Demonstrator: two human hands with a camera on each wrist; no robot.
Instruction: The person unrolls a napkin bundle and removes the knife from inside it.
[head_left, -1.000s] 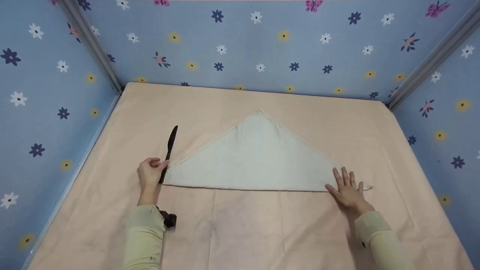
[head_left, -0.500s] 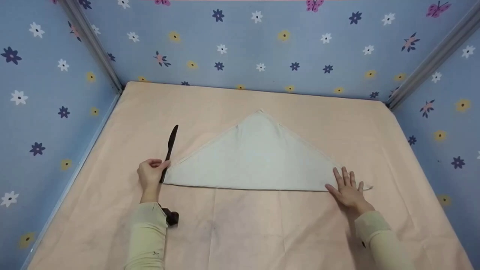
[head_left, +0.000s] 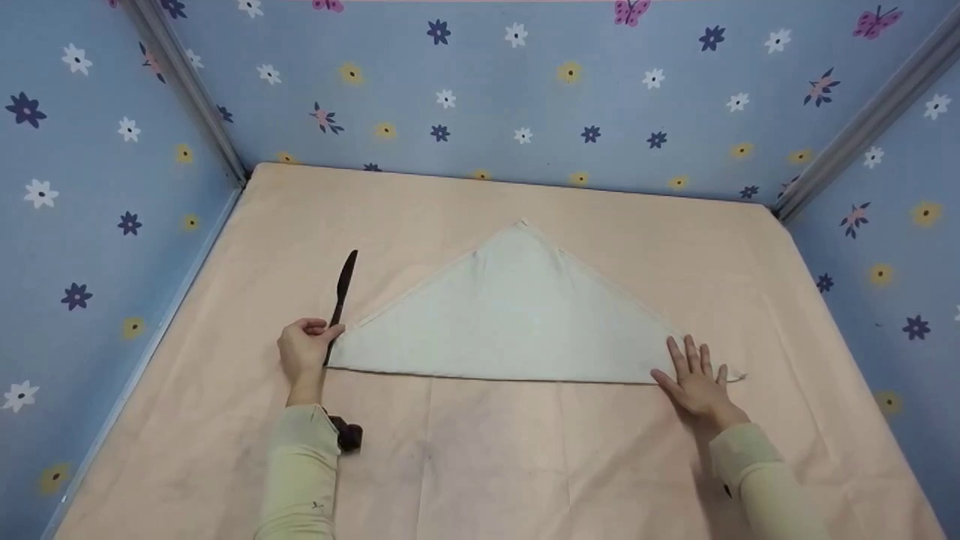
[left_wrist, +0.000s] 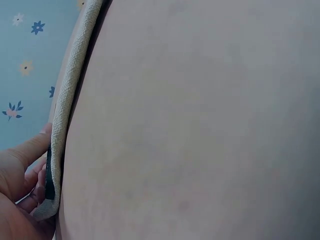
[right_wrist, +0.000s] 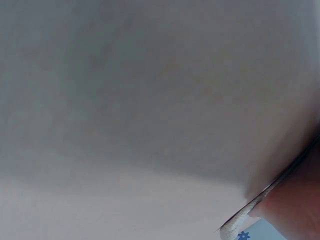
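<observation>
A white cloth (head_left: 510,315) lies folded into a triangle, its point towards the back and its long folded edge at the front. At its left corner my left hand (head_left: 304,351) pinches the handle of a dark table knife (head_left: 347,274), with the blade pointing away from me. The left wrist view has the dark handle (left_wrist: 49,177) between my fingers and the cloth's edge (left_wrist: 62,110); whether the fingers also grip the cloth, I cannot tell. My right hand (head_left: 697,384) rests flat with fingers spread on the right part of the cloth, whose right tip pokes out beyond it.
A peach tablecloth (head_left: 487,465) covers the table, with a few creases near the front. Blue flowered panels (head_left: 480,90) enclose the back and both sides, joined by grey corner posts (head_left: 199,97). A black wrist camera (head_left: 346,435) sits at the left sleeve.
My left hand and forearm have shifted slightly to the right, and the knife's handle end has come a little closer to the cloth's left corner. The right hand stays in place.
</observation>
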